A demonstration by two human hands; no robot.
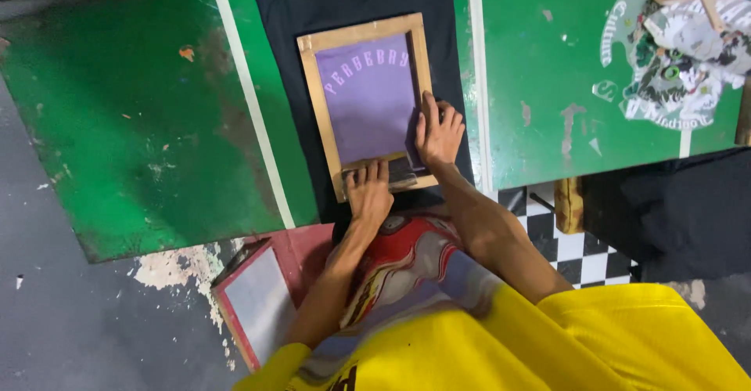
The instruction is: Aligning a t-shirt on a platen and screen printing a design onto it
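While flat on a black shirt (pixel 352 0), wood-framed purple screen (pixel 368 101) under both hands' open, spread fingers (pixel 368 176).

screen frame (pixel 368 97) on shirt (pixel 313 7), on table (pixel 125 125)

Bright yellow short-sleeved shirt, bare forearms, red, grey and lilac swirled garment, perhaps an apron

A wooden-framed printing screen (pixel 368 101) with purple mesh lies flat on a black shirt (pixel 344 7) spread over the green surface (pixel 141 125); the left hand (pixel 368 191) presses the frame's near edge, fingers flat; the right hand (pixel 438 134) rests on its right rail; a second framed screen (pixel 254 301) leans below the surface's edge.
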